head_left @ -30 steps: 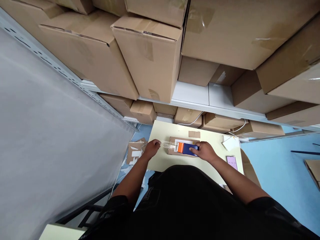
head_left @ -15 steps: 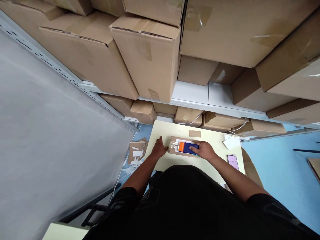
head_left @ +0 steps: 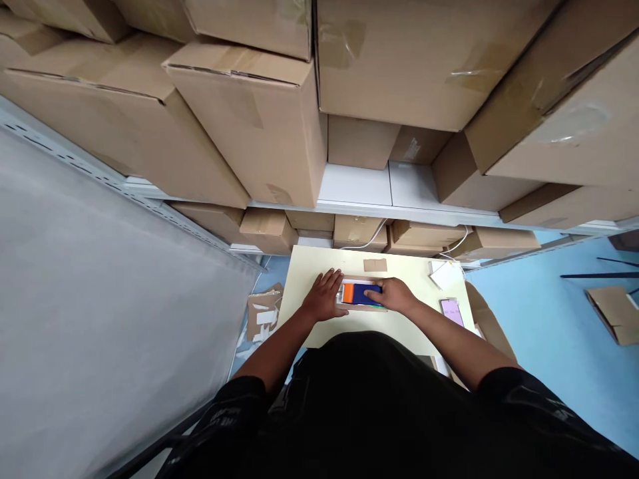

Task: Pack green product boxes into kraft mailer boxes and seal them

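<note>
A small cardboard box [head_left: 360, 309] lies on the pale yellow table, with a white label partly visible on its top. My right hand [head_left: 394, 294] is closed round a blue-and-orange hand tool [head_left: 363, 294]. The tool's orange part points left, over the box top, and I cannot make out its exact kind. At the box's left end lies my left hand [head_left: 323, 297], its fingers stretched out and covering that end.
A flat cardboard piece [head_left: 375, 265] lies behind the box on the table [head_left: 299, 279]. To the right are a phone [head_left: 451, 311] and a white box [head_left: 446, 273]. Shelves of cartons [head_left: 249, 120] rise in front. Cardboard scraps [head_left: 263, 313] lie on the floor at left.
My left hand has moved from beside the box onto its left end, fingers now spread over it. My right hand still holds the tool on the box. The view has shifted slightly.
</note>
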Tool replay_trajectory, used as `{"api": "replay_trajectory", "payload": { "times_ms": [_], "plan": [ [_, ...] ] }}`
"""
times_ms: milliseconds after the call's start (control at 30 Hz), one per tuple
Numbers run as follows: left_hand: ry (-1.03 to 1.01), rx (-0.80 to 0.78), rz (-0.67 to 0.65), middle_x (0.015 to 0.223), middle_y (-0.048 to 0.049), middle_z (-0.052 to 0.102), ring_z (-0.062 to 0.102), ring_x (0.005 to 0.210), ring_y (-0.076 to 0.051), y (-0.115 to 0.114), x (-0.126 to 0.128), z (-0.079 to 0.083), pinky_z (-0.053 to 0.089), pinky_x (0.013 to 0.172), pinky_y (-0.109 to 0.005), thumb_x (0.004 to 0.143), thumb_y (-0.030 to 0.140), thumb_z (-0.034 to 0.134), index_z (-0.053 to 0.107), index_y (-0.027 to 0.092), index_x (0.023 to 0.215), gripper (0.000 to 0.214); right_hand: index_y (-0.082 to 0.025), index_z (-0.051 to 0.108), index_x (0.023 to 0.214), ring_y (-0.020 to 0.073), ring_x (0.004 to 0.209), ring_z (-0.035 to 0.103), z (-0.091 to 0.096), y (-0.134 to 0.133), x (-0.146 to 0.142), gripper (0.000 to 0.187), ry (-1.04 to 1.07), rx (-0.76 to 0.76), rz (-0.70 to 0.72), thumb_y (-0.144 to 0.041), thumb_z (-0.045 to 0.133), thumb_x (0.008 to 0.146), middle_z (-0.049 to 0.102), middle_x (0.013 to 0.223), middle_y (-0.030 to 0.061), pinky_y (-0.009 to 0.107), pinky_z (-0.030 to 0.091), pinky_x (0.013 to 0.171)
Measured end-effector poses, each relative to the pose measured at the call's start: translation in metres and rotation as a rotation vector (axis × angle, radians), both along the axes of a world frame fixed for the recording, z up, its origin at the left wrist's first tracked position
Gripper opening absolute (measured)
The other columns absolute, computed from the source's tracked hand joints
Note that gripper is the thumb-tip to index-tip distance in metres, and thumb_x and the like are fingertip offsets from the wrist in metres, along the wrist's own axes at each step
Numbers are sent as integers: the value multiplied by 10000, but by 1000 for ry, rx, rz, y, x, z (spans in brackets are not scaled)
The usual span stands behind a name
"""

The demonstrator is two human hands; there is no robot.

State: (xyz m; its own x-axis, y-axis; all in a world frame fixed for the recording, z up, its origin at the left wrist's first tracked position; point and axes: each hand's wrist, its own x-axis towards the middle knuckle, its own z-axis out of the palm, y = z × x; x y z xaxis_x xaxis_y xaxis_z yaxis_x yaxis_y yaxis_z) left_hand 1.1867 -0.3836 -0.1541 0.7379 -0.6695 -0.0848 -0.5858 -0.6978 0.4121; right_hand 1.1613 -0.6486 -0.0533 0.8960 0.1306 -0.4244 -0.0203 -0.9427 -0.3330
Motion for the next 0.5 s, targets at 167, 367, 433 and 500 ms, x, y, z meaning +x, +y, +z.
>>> {"api": "replay_trajectory", "payload": {
  "times_ms": [167, 367, 433, 500],
  "plan": [
    [-27, 0, -15, 1728, -189, 302, 218, 1615, -413, 2, 1, -3, 136, 1324, -547, 726, 702, 785, 292, 115, 1675, 1219, -253, 797, 950, 220, 810, 710, 4, -21, -2, 457, 50, 91, -36, -656, 582, 954, 788, 855, 41, 280, 435, 681],
    [-43, -46, -13, 1719, -191, 320, 251, 1603, -414, 2, 2, -5, 170, 1319, -553, 716, 677, 807, 298, 125, 1671, 1215, -231, 683, 719, 203, 671, 626, 4, -80, -5, 530, 21, 14, -77, -708, 571, 920, 680, 670, 39, 298, 365, 616],
    [-46, -48, -12, 1714, -195, 331, 259, 1601, -412, 3, 3, -6, 171, 1319, -553, 711, 673, 812, 309, 119, 1664, 1212, -236, 617, 672, 188, 620, 582, 3, -106, -8, 532, 34, 8, -94, -709, 568, 909, 619, 611, 17, 299, 347, 602],
    [-51, -49, -11, 1710, -198, 337, 259, 1601, -412, 3, 3, -6, 175, 1319, -549, 707, 669, 817, 318, 111, 1659, 1211, -240, 562, 644, 177, 588, 549, 1, -130, -14, 535, 56, 34, -89, -709, 562, 900, 572, 579, 0, 298, 341, 601]
  ]
}}
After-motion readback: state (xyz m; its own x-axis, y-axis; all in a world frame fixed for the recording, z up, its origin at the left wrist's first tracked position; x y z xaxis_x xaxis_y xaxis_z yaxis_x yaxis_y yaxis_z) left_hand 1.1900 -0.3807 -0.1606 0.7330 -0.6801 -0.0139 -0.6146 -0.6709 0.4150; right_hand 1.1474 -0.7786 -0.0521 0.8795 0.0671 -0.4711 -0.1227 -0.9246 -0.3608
